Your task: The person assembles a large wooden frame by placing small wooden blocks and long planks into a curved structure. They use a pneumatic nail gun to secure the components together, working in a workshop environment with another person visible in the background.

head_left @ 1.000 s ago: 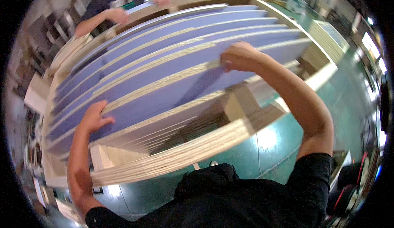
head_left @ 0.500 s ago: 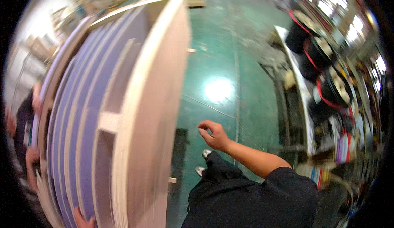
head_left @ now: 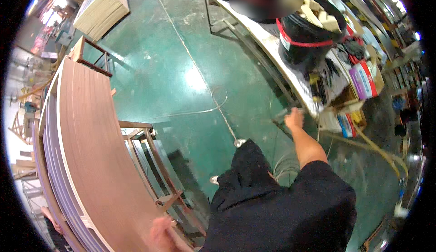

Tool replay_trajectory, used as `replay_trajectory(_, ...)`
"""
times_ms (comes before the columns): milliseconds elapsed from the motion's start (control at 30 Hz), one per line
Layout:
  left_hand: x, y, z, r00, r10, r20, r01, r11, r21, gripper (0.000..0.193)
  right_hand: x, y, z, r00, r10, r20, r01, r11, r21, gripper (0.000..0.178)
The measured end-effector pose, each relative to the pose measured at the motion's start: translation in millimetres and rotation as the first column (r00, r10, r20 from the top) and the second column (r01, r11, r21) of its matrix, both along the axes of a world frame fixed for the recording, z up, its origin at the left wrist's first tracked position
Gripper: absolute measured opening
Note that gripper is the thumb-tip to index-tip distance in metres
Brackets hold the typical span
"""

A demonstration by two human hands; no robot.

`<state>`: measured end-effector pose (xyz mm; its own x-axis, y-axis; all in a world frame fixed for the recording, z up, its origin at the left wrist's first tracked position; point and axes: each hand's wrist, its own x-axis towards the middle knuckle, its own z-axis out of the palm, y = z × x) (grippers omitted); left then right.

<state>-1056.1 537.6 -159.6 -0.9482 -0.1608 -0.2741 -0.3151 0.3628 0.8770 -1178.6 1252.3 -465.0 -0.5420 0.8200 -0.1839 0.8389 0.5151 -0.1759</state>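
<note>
Head view, looking down a black-clothed torso to a green workshop floor (head_left: 181,70). Along the left side a large wooden door panel (head_left: 95,161) stands on its long edge, brown veneer face turned toward the person, with pale edging and purple-grey layers showing behind it at the far left; it leans against a metal rack (head_left: 154,170) of rusty brown bars. The left hand (head_left: 161,236) is low in the picture, blurred, right at the lower end of the panel and seemingly touching its edge; whether the fingers are curled around the edge or spread flat cannot be told through the blur. The right hand (head_left: 294,118) is stretched out ahead on a bare forearm, well apart from the panel, near the corner of a long workbench (head_left: 254,34); it looks loosely closed, and a thin dark thing seems to stick out of it to the left, though what it is cannot be made out. On the bench stands a black bucket (head_left: 309,38) with a red band, filled with pale offcuts, and beyond it small boxes and clutter. A stack of pale boards (head_left: 102,7) sits on the floor at the upper left. A thin hose (head_left: 213,109) loops across the floor between the panel and the bench.
</note>
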Motion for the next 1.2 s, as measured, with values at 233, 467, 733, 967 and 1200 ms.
replay_trajectory(233, 2, 157, -261, 0.796, -0.139, 0.590, 0.262, 0.957, -0.128, 0.031, -17, 162, 40, 0.918, -0.296, 0.265, 0.230, 0.940, 0.253, 0.085)
replay_trajectory(467, 19, 107, -313, 0.748, -0.039, 0.663, 0.078, 0.996, -0.030, 0.032, -19, 271, -30, 0.896, -0.098, 0.432, 0.090, 0.995, 0.040, 0.084)
replay_trajectory(733, 2, 179, -312, 0.930, -0.119, 0.348, 0.145, 0.988, -0.049, 0.036, -106, 69, 36, 0.883, 0.434, -0.179, -0.419, 0.901, 0.114, 0.067)
replay_trajectory(967, 9, 151, -197, 0.956, -0.134, -0.261, 0.129, 0.991, -0.037, 0.028, -35, -111, 45, 0.832, 0.500, -0.242, -0.554, 0.714, -0.428, 0.052)
replay_trajectory(1200, 216, -34, 127, 0.624, 0.078, -0.778, -0.130, 0.992, -0.005, 0.015, -57, -361, 198, 0.459, 0.762, -0.456, -0.593, -0.120, -0.797, 0.045)
